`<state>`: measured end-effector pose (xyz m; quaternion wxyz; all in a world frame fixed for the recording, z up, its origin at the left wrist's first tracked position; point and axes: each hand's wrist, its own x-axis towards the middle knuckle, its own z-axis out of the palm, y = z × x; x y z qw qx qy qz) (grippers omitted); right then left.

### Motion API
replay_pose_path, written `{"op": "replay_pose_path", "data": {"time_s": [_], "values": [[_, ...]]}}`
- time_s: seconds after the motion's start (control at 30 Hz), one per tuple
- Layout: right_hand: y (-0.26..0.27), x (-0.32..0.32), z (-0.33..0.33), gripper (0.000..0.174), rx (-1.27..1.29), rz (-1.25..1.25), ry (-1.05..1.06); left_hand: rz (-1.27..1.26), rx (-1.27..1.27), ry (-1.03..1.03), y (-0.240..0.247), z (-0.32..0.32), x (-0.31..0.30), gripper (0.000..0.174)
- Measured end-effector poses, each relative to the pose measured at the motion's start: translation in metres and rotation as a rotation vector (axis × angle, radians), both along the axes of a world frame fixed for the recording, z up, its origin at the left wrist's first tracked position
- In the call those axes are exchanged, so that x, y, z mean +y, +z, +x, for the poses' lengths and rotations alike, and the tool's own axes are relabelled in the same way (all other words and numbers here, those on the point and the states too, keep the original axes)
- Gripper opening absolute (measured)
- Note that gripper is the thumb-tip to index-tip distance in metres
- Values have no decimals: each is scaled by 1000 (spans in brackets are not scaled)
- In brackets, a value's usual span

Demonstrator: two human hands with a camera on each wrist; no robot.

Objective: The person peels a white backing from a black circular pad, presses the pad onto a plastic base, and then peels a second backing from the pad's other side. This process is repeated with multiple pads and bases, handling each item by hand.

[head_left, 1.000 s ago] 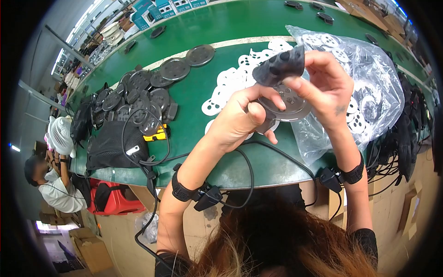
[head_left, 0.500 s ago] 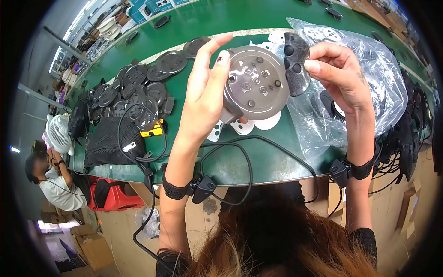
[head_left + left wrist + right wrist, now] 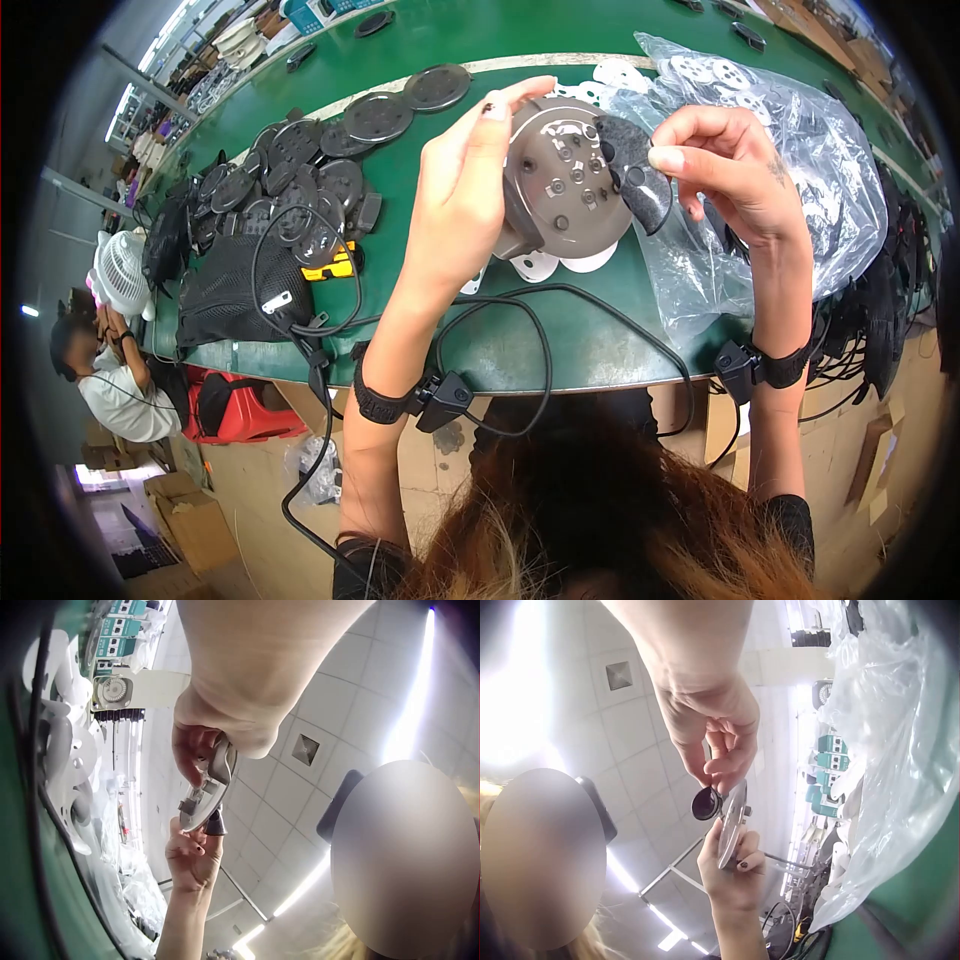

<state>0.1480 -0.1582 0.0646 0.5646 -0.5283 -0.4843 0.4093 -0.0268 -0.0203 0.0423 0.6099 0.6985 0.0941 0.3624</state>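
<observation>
My left hand point(image 3: 455, 205) grips a round, smoky-grey plastic cover point(image 3: 560, 225) by its left side, thumb along the near face. Several small studs and holes mark that face. Between thumb and fingertips, my right hand point(image 3: 745, 180) pinches a thin, dark, bendable pad point(image 3: 645, 190) with round holes. The pad is bent and overlaps the cover's right edge in the head view. From the right wrist, the curled pad point(image 3: 706, 804) shows right beside the edge-on cover point(image 3: 733, 825). In the left wrist view the cover point(image 3: 214, 796) spans from one hand to the other.
White perforated discs point(image 3: 535, 265) lie beneath the cover, beside a clear plastic bag point(image 3: 690, 290) of more discs. Dark round covers point(image 3: 295, 145) are heaped left, near a black mesh pouch point(image 3: 235, 300). A cable point(image 3: 600, 295) loops across the green table point(image 3: 590, 350). Another person point(image 3: 130, 390) sits far left.
The cover has come up from low behind the hands and turned its studded face to view. My left hand now grips its left side. The pad has shifted from beside the cover to overlap its right edge.
</observation>
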Motion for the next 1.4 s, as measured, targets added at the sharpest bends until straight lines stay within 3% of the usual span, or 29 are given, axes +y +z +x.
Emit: {"op": "replay_pose_path", "data": {"time_s": [0.1,0.2,0.43,0.8,1.13,1.2,1.33,1.4], "values": [[-2,2,-4,18,-44,-12,-20,17,21,-28,0,-2,-1,38],[-1,2,-5,17,-49,-42,2,143,194,-40,2,-5,-2,38],[0,4,-10,16,-128,-106,-15,114,141,24,-9,0,0,34],[-7,7,-15,19,-200,-113,-85,295,342,74,-8,-3,-1,35],[-7,7,-11,18,-146,-95,-77,283,287,89,-12,0,0,34],[-5,7,-10,19,-150,-76,-60,169,219,83,-13,2,0,34],[-7,7,-9,20,-138,-40,-65,258,320,63,-10,-1,1,33],[-8,7,-7,22,-68,9,-45,253,200,48,-14,1,3,33]]}}
